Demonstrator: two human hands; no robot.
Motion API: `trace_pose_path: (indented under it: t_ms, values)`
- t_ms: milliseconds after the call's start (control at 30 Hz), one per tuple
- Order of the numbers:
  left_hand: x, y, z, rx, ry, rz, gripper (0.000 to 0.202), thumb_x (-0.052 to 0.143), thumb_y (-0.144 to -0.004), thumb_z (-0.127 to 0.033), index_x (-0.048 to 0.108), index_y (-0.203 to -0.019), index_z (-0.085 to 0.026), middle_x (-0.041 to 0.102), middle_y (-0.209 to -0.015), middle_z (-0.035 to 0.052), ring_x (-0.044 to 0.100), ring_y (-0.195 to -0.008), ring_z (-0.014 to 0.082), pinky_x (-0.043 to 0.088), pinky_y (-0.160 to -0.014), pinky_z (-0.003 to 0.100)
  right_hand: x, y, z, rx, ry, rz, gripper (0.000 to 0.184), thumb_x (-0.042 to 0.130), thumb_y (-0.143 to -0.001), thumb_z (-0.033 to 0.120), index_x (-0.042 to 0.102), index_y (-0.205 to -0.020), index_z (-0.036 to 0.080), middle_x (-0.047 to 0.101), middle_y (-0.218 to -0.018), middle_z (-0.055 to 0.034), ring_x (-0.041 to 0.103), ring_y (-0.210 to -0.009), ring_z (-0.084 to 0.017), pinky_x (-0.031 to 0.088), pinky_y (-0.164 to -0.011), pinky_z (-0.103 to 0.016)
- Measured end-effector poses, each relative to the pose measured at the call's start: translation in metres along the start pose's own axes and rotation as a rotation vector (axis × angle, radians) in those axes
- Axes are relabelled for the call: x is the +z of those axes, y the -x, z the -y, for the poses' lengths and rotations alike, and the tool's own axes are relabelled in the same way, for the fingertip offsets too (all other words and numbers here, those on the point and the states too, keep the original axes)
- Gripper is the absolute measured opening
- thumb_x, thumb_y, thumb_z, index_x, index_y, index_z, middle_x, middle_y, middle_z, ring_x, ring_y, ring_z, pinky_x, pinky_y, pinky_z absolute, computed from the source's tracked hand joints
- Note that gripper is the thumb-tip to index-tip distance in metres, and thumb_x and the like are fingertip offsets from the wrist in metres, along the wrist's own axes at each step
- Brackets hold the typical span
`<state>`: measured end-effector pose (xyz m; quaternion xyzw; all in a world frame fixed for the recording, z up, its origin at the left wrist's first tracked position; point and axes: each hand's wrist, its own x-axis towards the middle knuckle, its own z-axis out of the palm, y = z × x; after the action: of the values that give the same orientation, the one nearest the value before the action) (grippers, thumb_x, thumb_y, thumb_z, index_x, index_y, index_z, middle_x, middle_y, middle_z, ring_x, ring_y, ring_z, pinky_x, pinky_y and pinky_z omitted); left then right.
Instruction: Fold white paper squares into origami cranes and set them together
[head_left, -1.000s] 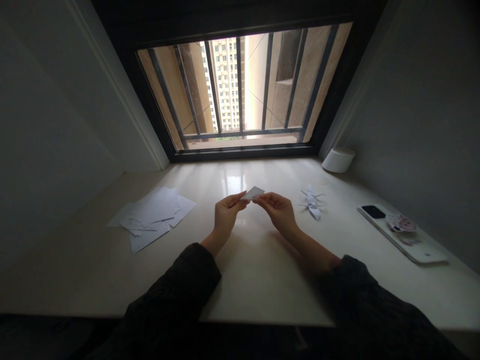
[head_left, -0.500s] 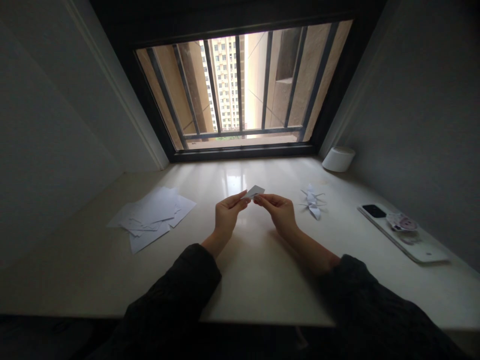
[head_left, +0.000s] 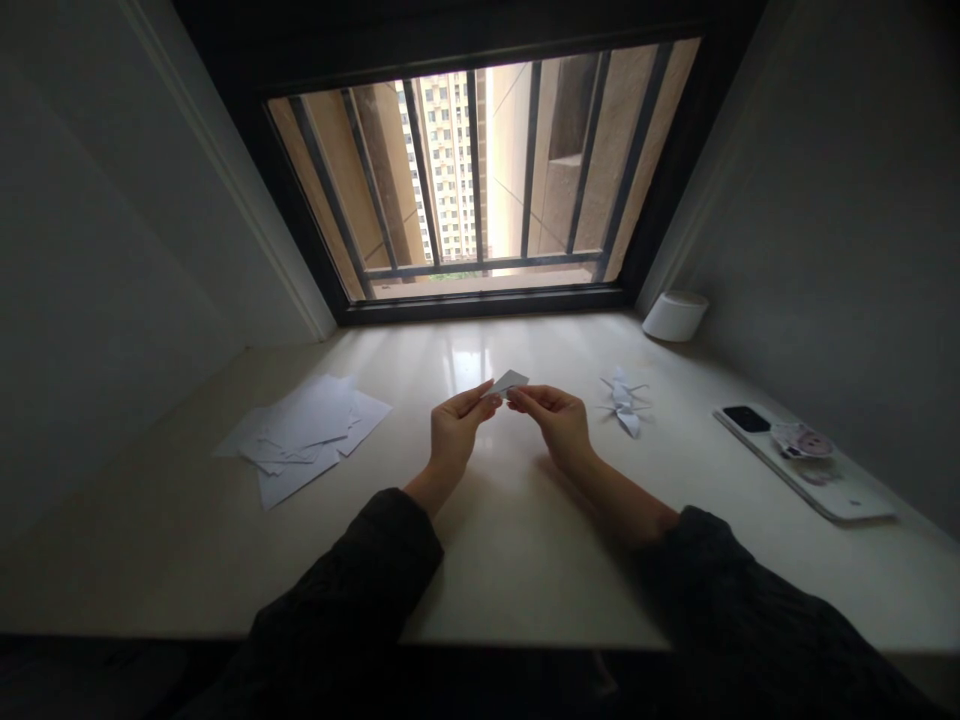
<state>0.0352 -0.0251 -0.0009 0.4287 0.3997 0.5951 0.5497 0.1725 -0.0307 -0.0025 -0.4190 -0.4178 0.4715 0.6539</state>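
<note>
A small folded piece of paper (head_left: 511,379), pale grey with a pointed top, is held up between both hands above the white surface. My left hand (head_left: 454,425) pinches its lower left side between thumb and fingers. On the lower right edge, my right hand (head_left: 559,416) grips the paper with thumb and forefinger, the other fingers curled. The fingertips hide the paper's lower part. To the right of my right hand lie a few folded paper cranes (head_left: 625,402) in a close row, their thin points sticking out sideways.
A loose pile of white paper sheets (head_left: 307,425) lies on the left of the white sill (head_left: 517,560). On the right are a phone (head_left: 840,490) with a cartoon grip and, farther back, a white cylindrical object (head_left: 676,316). A barred window (head_left: 480,305) closes off the back.
Almost nothing differs. Both hands keep their pinch on the folded paper, and the whole view has shifted very slightly.
</note>
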Motion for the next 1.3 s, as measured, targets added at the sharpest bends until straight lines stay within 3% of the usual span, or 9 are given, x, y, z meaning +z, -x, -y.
trace_pose_path:
  t_ms: [400, 633, 867, 1300]
  values:
    - [0.0011, 0.0013, -0.0018, -0.027, -0.001, -0.014, 0.041, 0.079, -0.062, -0.028, 0.071, -0.100, -0.016, 0.074, -0.092, 0.0089, 0.068, -0.082, 0.0185, 0.051, -0.085, 0.038, -0.0015, -0.0021, -0.0028, -0.015, 0.005, 0.000, 0.033, 0.082, -0.056, 0.040, 0.070, -0.076, 0.017, 0.074, -0.070, -0.0058, 0.070, -0.065, -0.022, 0.057, -0.072, -0.040]
    - [-0.0019, 0.0022, -0.0026, 0.098, -0.120, 0.075, 0.042, 0.075, -0.068, -0.031, 0.067, -0.106, -0.017, 0.073, -0.089, 0.0079, 0.068, -0.084, 0.0187, 0.050, -0.083, 0.034, -0.0022, -0.0021, -0.0025, -0.034, 0.003, 0.016, 0.026, 0.081, -0.060, 0.036, 0.070, -0.075, 0.018, 0.073, -0.068, -0.0037, 0.068, -0.060, -0.018, 0.056, -0.066, -0.035]
    - [-0.0002, 0.0050, -0.0061, 0.138, -0.137, 0.132, 0.041, 0.075, -0.067, -0.032, 0.067, -0.104, -0.016, 0.073, -0.093, 0.0082, 0.068, -0.087, 0.0211, 0.051, -0.085, 0.036, -0.0022, -0.0009, -0.0015, -0.064, 0.068, 0.052, 0.030, 0.080, -0.058, 0.040, 0.069, -0.075, 0.018, 0.072, -0.067, -0.0040, 0.068, -0.059, -0.020, 0.056, -0.062, -0.034]
    - [-0.0015, 0.0016, -0.0042, 0.047, -0.145, 0.124, 0.044, 0.077, -0.065, -0.029, 0.067, -0.106, -0.016, 0.074, -0.085, 0.0080, 0.068, -0.079, 0.0196, 0.051, -0.079, 0.035, -0.0029, -0.0019, -0.0023, -0.088, 0.053, 0.015, 0.033, 0.081, -0.057, 0.043, 0.064, -0.072, 0.019, 0.069, -0.060, -0.0002, 0.066, -0.055, -0.018, 0.056, -0.060, -0.034]
